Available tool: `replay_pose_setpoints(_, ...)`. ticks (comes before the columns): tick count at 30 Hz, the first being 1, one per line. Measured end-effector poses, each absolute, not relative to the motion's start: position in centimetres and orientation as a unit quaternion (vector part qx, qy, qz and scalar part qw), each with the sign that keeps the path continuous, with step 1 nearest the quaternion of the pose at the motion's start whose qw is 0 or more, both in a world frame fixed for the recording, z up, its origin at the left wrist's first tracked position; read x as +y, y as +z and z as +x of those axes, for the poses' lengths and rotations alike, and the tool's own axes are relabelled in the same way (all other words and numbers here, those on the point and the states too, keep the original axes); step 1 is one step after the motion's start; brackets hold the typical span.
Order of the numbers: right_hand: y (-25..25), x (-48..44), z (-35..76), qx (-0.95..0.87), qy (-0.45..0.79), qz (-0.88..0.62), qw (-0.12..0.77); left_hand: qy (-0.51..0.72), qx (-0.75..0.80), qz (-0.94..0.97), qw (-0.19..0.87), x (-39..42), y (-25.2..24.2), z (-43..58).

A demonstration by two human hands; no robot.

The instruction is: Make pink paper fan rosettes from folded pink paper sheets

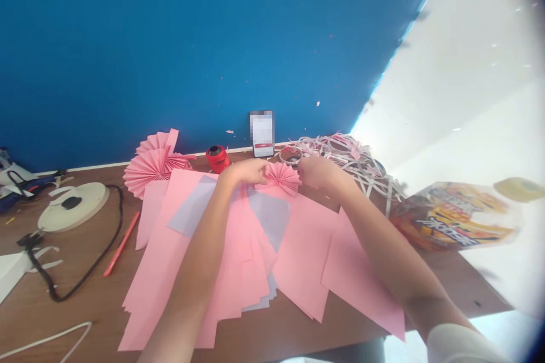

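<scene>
A small pink pleated paper fan (283, 179) is spread out between my two hands above the far part of the table. My left hand (250, 171) has its fingers curled in a pinch at the fan's left edge. At the opposite edge, my right hand (318, 172) is closed too, its fingertips partly hidden behind the hand. Beneath my forearms lie overlapping pink paper sheets (304, 249), with greyish-lilac sheets (269, 216) among them. Larger finished-looking pink paper rosettes (158, 169) stand against the wall on the left.
A phone (263, 135) leans on the blue wall beside a red roll (217, 159). Tangled paper strips (340, 150) and a tape ring (290, 155) lie at back right, a printed plastic bag (460, 216) farther right. Leftward are a red pen (122, 244), a round white device (74, 208) and a black cable (121, 210).
</scene>
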State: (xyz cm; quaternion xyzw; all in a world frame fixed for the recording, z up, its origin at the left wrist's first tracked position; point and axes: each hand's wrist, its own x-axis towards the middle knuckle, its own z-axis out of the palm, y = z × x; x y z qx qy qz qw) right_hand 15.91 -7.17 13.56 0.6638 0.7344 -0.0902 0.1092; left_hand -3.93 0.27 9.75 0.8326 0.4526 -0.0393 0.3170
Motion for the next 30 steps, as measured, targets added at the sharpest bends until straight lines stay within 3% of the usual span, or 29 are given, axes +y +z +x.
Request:
replay_pose_setpoints(6,14.3,-6.4,18.0,0.691,0.008,0.723,0.017,-0.087,0.174,0.901,0.387,-6.6,7.3,5.7)
replay_pose_setpoints(10,15.4,-6.5,18.3,0.661,0.02,0.748,-0.049,-0.017,0.079,0.964,0.254,-10.8,3.9,9.4)
replay_pose_setpoints(19,17.1,-6.7,17.8,0.725,-0.073,0.671,-0.138,0.043,0.034,0.987,0.15,-10.3,3.4,9.1)
replay_pose_setpoints(23,18.1,-7.6,18.2,0.719,-0.093,0.647,-0.236,0.087,0.067,0.962,0.249,-8.4,4.6,8.0)
replay_pose_setpoints(28,18.8,-9.9,18.7,0.675,-0.128,0.556,-0.468,0.143,0.179,0.854,0.467,-5.3,6.6,5.1)
replay_pose_setpoints(30,19.0,-10.4,18.6,0.655,-0.122,0.522,-0.532,0.217,0.244,0.761,0.56,-4.1,6.9,4.0)
